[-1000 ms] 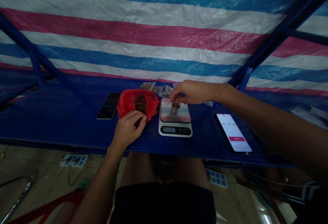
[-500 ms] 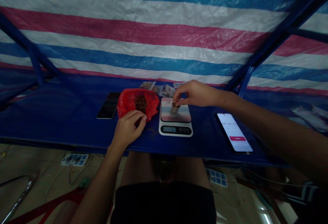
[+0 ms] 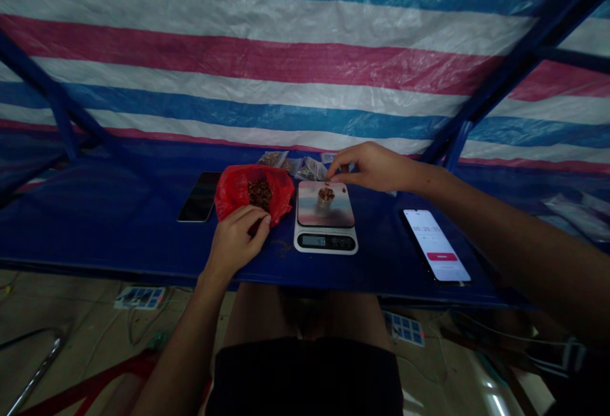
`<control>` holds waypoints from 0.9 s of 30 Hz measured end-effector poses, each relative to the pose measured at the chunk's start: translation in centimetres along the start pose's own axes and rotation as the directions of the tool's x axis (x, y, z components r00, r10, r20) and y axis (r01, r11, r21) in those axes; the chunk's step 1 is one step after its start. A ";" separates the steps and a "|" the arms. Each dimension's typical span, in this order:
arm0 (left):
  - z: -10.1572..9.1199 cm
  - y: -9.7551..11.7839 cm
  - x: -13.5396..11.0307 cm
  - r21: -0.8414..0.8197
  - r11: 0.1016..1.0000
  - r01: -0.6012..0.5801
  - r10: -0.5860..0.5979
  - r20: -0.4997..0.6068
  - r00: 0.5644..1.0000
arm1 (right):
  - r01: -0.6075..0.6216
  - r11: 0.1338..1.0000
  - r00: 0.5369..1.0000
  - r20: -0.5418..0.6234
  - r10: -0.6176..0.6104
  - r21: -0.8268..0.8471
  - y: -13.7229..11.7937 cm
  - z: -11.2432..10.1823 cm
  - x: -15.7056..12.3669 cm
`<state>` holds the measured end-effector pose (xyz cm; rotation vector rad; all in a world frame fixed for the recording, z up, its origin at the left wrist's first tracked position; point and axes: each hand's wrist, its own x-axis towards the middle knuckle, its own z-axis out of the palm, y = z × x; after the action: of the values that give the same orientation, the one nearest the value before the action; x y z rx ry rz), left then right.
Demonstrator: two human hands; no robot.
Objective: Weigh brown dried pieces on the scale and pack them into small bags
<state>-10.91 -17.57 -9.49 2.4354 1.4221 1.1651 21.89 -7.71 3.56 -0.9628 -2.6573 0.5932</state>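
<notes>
My left hand [image 3: 241,238] is closed at the near rim of a red plastic bag [image 3: 231,188], thumb and fingers pinching its edge. Brown dried bits [image 3: 260,194] fill the bag's opening. To the right stands a white kitchen scale [image 3: 300,240] with a shiny plate and a lit display. A small clear cup [image 3: 325,202], heaped with similar brown pieces, sits upright on that plate. Just above the plate's far edge is my right hand [image 3: 365,165], its fingertips drawn together; what they hold, if anything, is too small to name. A few loose brown specks show near the plate's far edge.
Small clear zip bags [image 3: 312,168] with contents lie behind the scale. A dark phone [image 3: 199,197] rests left of the red bag; a lit phone [image 3: 436,244] with a timer lies at right. Blue metal bars [image 3: 500,67] slope down at both sides of the blue table [image 3: 105,225].
My right hand has lifted off the cup and moved back toward the scale's far edge, leaving the cup on the plate. My left hand stays at the red bag.
</notes>
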 end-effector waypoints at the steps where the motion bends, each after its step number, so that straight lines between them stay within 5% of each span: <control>1: 0.0 0.0 0.0 -0.001 1.000 -0.004 0.004 -0.002 1.000 | -0.019 0.999 1.000 0.010 0.019 -0.036 0.7 -0.1 -0.2; 8: 0.0 -0.1 0.0 0.006 1.000 -0.024 0.024 -0.014 1.000 | -0.142 0.969 0.967 0.180 0.180 -0.203 4.8 0.7 -1.1; 27: -0.1 0.1 0.1 0.007 1.000 -0.004 0.004 0.000 1.000 | -0.082 0.984 0.987 0.121 0.102 -0.160 5.5 2.6 -0.5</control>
<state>-10.88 -17.58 -9.30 2.4440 1.4238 1.1636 24.31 -4.95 -1.26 -1.1314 -2.8202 0.4895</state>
